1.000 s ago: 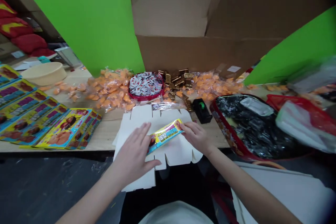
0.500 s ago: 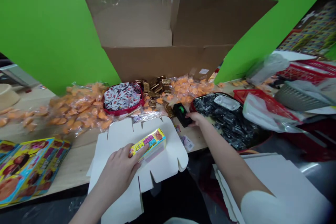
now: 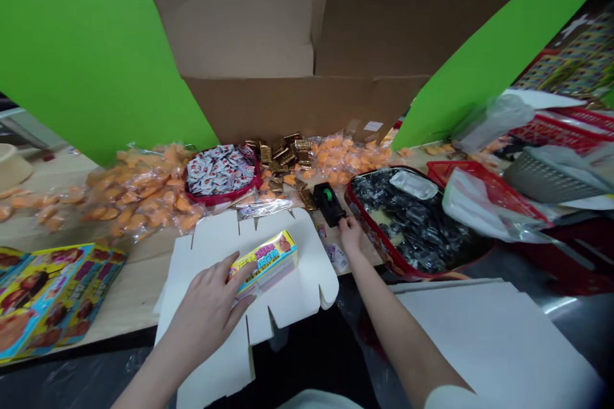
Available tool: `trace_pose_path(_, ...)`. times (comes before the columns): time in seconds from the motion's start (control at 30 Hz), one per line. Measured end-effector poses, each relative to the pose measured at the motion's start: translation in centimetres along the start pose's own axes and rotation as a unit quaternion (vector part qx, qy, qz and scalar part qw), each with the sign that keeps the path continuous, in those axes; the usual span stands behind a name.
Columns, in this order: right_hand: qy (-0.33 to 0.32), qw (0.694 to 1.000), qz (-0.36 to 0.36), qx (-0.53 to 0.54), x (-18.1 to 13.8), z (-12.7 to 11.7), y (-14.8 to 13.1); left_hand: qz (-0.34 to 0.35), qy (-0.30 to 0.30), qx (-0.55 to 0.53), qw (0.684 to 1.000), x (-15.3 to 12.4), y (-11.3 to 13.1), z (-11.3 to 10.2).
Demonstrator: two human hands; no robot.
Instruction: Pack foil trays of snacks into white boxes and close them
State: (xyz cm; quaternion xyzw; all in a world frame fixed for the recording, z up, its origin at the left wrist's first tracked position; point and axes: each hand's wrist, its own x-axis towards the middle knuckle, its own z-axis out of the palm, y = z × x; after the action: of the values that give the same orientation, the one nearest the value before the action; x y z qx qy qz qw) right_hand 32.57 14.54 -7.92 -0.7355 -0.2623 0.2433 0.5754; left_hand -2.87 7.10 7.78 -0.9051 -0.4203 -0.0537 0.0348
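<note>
My left hand (image 3: 215, 294) is closed around the near end of a small printed carton (image 3: 265, 262), yellow and blue with pink lettering. The carton lies tilted above flat white die-cut cardboard (image 3: 283, 291). My right hand (image 3: 350, 233) is at the near end of a black tape dispenser (image 3: 329, 206) with a green roll core. Its fingers are pinched together there; whatever is between them is too small to make out. Close to this hand, a red-rimmed tub (image 3: 357, 209) contains black wrapped packets (image 3: 426, 236).
Orange pieces in clear wrappers (image 3: 139, 195), gold packets (image 3: 285, 153) and a red basket of white sachets (image 3: 220, 170) line the back. A large open brown box (image 3: 307, 105) stands behind. Printed boxes (image 3: 52, 294) sit left; white cardboard sheets (image 3: 480, 326) and a grey basket (image 3: 551, 176) right.
My right hand has shifted slightly down toward me, from the dispenser's side to its near end. My left hand still holds the carton, and the view has shifted slightly.
</note>
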Motion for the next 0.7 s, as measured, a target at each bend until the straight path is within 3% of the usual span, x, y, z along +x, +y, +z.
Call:
trace_pose_path(0.13,0.029,0.999,-0.008,-0.044,-0.5,0.4,0.0,0.023,0.077,0.050,0.995,-0.4,0.9,0.0)
trace_pose_path(0.23,0.046,0.998,0.008,-0.048,-1.0,0.1,-0.4,0.028,0.096,0.048,0.994,-1.0,1.7,0.4)
trace_pose_path(0.4,0.012,1.000,-0.003,-0.005,-4.9,-2.5,-2.9,0.000,0.145,-0.030,0.989,-1.9,1.9,1.2)
trace_pose_path(0.47,-0.047,0.999,-0.021,0.012,-8.2,-3.7,-4.9,0.002,0.162,-0.067,0.985,-2.1,1.8,1.3)
trace_pose_path(0.53,-0.153,0.987,-0.047,0.028,-12.2,-4.2,-7.2,0.000,0.176,-0.089,0.980,-2.1,1.7,1.3)
trace_pose_path(0.63,-0.321,0.943,-0.072,0.040,-17.8,-3.0,-10.5,-0.006,0.183,-0.100,0.978,-2.1,1.8,1.2)
trace_pose_path(0.7,-0.375,0.923,-0.079,0.043,-20.1,-1.4,-12.0,-0.006,0.187,-0.111,0.976,-2.2,2.0,1.1)
